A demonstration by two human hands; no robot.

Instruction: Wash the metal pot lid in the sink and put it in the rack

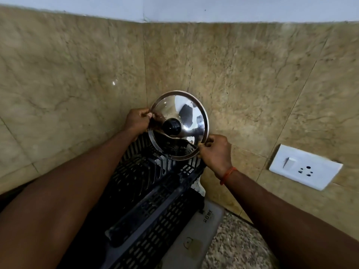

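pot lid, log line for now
step: racking | lid: held at rack far end | left hand: grips rim | right hand: grips rim

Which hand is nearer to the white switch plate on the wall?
Right. The right hand pinches the lower right rim of the lid, just left of the switch plate; the left hand grips the opposite rim, farther left.
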